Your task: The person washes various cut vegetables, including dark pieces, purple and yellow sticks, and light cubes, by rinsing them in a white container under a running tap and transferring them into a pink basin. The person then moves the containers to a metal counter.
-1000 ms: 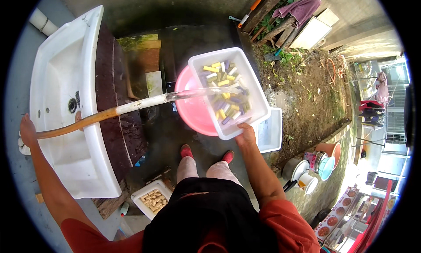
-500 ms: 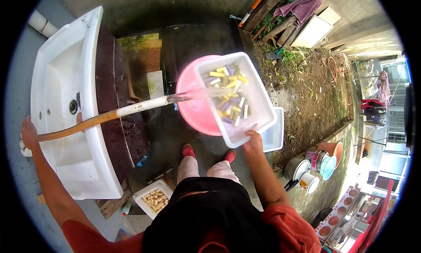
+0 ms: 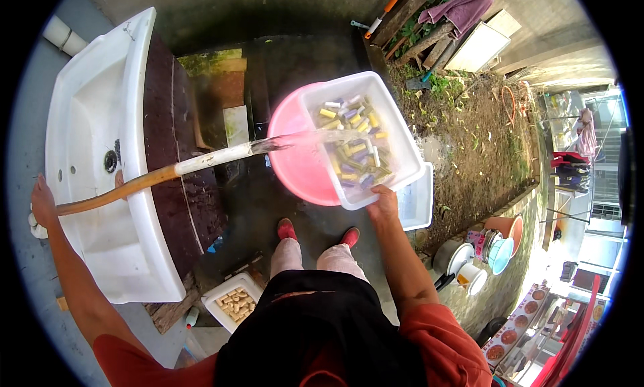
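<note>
My right hand [image 3: 384, 204] grips the near rim of a clear plastic tub [image 3: 402, 135] filled with several yellow, white and purple tube pieces [image 3: 352, 145]. I hold the tub tilted over a pink basin [image 3: 295, 165]. My left hand [image 3: 43, 200] holds the end of an orange-and-white hose [image 3: 161, 175] at the edge of the white sink [image 3: 80, 152]. Water streams from the hose mouth [image 3: 258, 147] into the tub.
A second clear tub [image 3: 419, 202] lies on the wet concrete by my right foot. A small white tray of tan pieces [image 3: 235, 305] sits by my left leg. Dirt and weeds lie to the right, with buckets and bowls [image 3: 486, 246] beyond.
My right hand has shifted the tub slightly down and tilted it further over the pink basin. The hose stream keeps pouring into it; my left hand has barely moved.
</note>
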Motion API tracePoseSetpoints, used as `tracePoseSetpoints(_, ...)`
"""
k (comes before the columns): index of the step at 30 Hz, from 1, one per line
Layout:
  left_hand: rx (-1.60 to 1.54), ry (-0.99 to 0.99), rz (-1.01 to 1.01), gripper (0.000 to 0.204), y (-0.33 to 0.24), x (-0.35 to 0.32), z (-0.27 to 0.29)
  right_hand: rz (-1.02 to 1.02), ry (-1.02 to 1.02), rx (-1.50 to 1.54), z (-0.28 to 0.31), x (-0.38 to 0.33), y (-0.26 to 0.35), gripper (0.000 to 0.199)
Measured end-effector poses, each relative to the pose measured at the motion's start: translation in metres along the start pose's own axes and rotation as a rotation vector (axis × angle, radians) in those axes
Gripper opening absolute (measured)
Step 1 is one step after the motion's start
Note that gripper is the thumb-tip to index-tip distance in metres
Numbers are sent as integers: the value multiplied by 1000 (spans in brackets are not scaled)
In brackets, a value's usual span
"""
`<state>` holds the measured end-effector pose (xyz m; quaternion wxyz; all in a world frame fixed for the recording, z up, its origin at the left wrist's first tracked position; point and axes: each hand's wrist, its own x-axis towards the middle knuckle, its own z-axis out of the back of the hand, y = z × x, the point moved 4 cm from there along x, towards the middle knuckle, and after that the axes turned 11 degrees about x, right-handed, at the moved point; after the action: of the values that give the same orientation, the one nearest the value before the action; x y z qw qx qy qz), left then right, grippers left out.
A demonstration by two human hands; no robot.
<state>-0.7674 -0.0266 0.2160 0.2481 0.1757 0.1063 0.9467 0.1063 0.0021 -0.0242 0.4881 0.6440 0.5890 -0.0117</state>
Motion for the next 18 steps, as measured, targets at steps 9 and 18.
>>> tracePoseSetpoints(9,-4,-37,53,54,14,-2,4,-171,-50,149,-12,-36,-5,56)
tracePoseSetpoints(18,-329,-144,-181,39,30,8,-12,-153,-3,157,-1,-19,-13,62)
